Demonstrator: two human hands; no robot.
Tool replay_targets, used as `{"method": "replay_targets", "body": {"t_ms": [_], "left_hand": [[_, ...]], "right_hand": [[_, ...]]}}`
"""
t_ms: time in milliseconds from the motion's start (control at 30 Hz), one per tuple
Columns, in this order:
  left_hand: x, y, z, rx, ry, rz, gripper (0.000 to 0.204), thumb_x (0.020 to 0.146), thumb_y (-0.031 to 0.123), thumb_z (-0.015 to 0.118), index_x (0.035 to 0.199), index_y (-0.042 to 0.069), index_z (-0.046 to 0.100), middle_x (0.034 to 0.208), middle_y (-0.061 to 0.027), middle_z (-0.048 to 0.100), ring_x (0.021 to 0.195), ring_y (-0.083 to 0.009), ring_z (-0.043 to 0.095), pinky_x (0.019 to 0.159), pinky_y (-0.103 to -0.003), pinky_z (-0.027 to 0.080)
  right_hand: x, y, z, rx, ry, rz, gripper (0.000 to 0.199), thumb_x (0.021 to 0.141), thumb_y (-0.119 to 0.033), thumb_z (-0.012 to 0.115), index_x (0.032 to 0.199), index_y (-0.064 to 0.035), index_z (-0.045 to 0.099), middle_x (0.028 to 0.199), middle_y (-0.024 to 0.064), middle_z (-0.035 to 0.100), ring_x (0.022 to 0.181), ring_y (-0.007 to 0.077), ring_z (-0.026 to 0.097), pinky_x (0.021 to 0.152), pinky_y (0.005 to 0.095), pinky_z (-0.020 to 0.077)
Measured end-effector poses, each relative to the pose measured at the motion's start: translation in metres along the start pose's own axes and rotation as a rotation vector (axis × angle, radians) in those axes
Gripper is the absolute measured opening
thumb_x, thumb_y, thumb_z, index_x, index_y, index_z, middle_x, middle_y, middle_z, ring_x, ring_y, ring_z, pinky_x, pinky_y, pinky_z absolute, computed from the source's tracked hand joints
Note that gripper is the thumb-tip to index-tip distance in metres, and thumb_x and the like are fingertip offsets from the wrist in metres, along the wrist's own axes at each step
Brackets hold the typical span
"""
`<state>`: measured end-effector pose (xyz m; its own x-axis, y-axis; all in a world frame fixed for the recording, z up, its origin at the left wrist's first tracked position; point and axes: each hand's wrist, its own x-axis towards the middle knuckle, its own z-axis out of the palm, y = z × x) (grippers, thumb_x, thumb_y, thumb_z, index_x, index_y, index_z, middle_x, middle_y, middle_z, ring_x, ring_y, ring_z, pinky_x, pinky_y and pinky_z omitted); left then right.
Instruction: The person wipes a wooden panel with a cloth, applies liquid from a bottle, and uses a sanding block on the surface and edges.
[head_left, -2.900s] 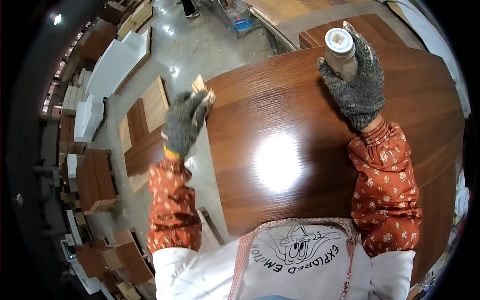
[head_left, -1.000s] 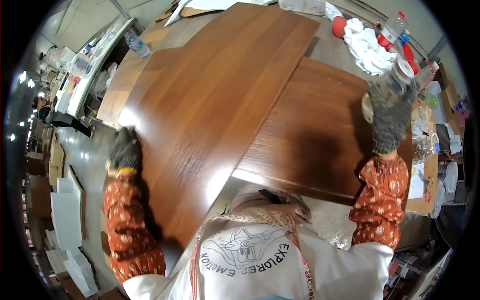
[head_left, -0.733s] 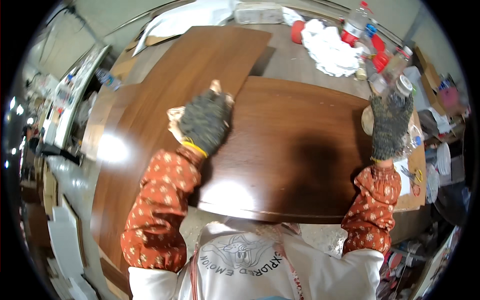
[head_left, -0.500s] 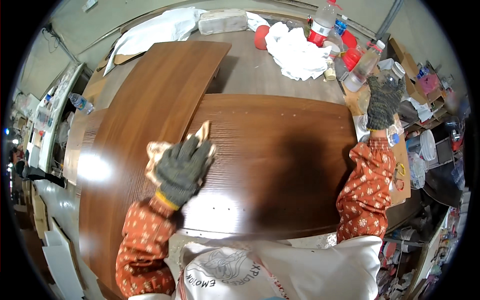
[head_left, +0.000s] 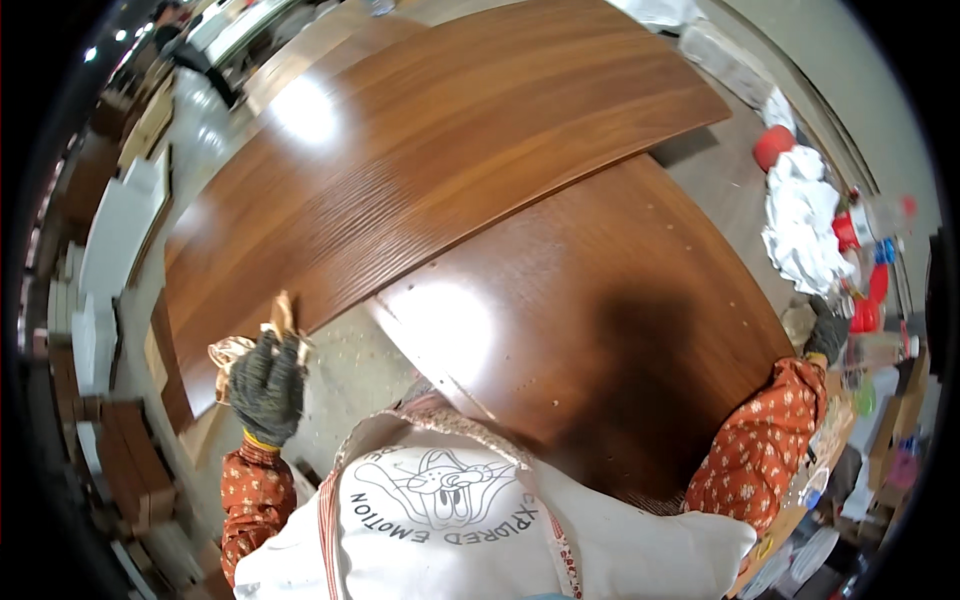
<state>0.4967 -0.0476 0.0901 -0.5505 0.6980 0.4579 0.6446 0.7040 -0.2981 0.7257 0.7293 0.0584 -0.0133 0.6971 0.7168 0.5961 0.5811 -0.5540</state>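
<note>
A dark knitted glove covers my left hand, its fingers together over a crumpled beige cloth at the near left end of a long brown wood-grain board. Parts of the cloth stick out past the fingertips. That board lies across a second brown panel, which has small holes along its edges. My right hand, gloved too, is beyond the panel's right edge among bottles and jars. A pale translucent object is beside its fingers; whether they grip it is hidden.
White crumpled fabric, a red round object and a bottle with a red label stand along the far right. A wrapped grey block lies behind. Stacked brown boxes and white panels stand on the left.
The view has swung to the left. My left hand has moved with the cloth along the long board to its near end. My right hand has left the clear jar with the white lid.
</note>
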Motion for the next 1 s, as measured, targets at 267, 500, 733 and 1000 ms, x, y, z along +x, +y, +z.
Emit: {"method": "replay_targets", "body": {"t_ms": [267,500,733,1000], "left_hand": [[-0.077,-0.048,-0.008,0.074,0.017,-0.535,0.025,0.090,0.006,0.058,0.115,0.003,0.064,0.107,-0.0178,0.065,0.099,-0.0334,0.062,0.087,-0.040,0.049],[-0.027,-0.011,0.005,0.113,0.007,-0.544,0.030,0.090,0.017,0.063,0.118,0.008,0.065,0.113,-0.0151,0.064,0.102,-0.0319,0.062,0.089,-0.041,0.048],[0.095,0.059,0.024,0.095,0.026,-0.148,0.024,0.083,0.019,0.066,0.105,0.010,0.066,0.105,-0.0089,0.062,0.084,-0.0238,0.060,0.069,-0.037,0.047],[0.182,0.091,0.042,-0.932,0.106,-0.178,0.030,0.090,0.021,0.061,0.116,0.005,0.061,0.111,-0.0143,0.062,0.093,-0.0282,0.061,0.084,-0.040,0.049]], "right_hand": [[-0.008,-0.011,0.004,0.086,0.020,0.064,0.068,0.070,-0.032,0.082,0.123,0.0007,0.054,0.118,0.0177,0.060,0.110,0.0330,0.056,0.093,0.0405,0.0457],[0.012,-0.060,-0.010,-0.196,0.043,-0.055,0.062,0.074,-0.026,0.082,0.122,0.0013,0.054,0.118,0.0157,0.061,0.108,0.0287,0.058,0.093,0.0370,0.0471],[-0.099,-0.266,0.008,0.595,-0.418,-0.559,0.044,0.085,-0.013,0.069,0.124,-0.0016,0.054,0.122,0.0144,0.058,0.114,0.0290,0.055,0.099,0.0385,0.0427],[-0.236,-0.396,-0.031,0.846,-1.129,-0.884,0.057,0.085,-0.019,0.069,0.135,-0.0049,0.047,0.131,0.0188,0.053,0.126,0.0360,0.047,0.107,0.0430,0.0371]]}}
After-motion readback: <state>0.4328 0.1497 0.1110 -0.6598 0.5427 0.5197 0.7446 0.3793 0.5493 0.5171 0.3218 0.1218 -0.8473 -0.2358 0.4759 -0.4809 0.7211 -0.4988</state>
